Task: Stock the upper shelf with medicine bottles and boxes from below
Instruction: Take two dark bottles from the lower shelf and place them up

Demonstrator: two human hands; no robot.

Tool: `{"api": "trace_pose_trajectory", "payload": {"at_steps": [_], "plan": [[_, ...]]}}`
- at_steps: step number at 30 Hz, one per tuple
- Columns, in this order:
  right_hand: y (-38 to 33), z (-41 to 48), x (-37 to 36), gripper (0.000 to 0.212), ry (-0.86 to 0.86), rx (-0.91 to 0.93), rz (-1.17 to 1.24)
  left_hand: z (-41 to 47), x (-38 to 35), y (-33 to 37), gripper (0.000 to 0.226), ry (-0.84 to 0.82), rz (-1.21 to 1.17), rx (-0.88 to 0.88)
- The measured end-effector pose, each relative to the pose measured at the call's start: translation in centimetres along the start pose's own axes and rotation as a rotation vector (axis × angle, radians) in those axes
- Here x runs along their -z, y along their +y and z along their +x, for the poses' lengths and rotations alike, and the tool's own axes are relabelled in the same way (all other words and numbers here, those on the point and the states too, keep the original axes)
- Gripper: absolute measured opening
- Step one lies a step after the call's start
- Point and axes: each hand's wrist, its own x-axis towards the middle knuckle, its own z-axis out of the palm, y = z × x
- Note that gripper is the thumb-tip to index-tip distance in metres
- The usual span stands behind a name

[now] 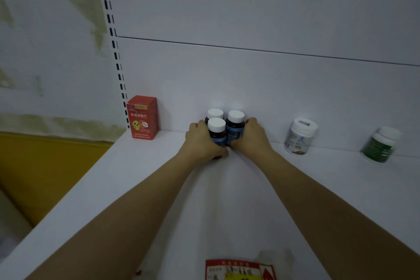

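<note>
Three dark bottles (217, 136), upright with white caps, stand in a tight cluster on the upper shelf (127, 184) near its back panel. They are clasped between the left hand (201, 143) and the right hand (251, 138), both equally near, and each hand curls its fingers round its own side of the cluster. Beyond the left hand stands one red box (142, 118); beyond the right hand stand one white bottle (299, 137) and then one green bottle (383, 145), so letting go likely means drawing both hands straight back.

The left forearm (136, 200) and right forearm (318, 193) are bare along all their visible length. The left grip (202, 143) has a red-varnished thumbnail. Another red nail shows just beside it, toward the right grip (250, 138); whose it is cannot be told.
</note>
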Motion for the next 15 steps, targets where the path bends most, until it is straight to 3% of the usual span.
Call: {"api": "trace_pose_trajectory", "payload": {"at_steps": [5, 10, 15], "plan": [[0.8, -1.7, 2.3, 0.048, -0.176, 0.025, -0.306, -1.6, 1.8, -0.2, 0.076, -0.096, 0.304, 0.091], [0.8, -4.6, 4.8, 0.057, -0.288, 0.085, -0.553, -4.5, 4.1, -0.7, 0.053, -0.139, 0.596, 0.008], [-0.6, -9.1, 7.2, 0.063, -0.289, 0.095, -0.625, -8.6, 5.9, 0.2, 0.053, -0.111, 0.684, -0.086]]}}
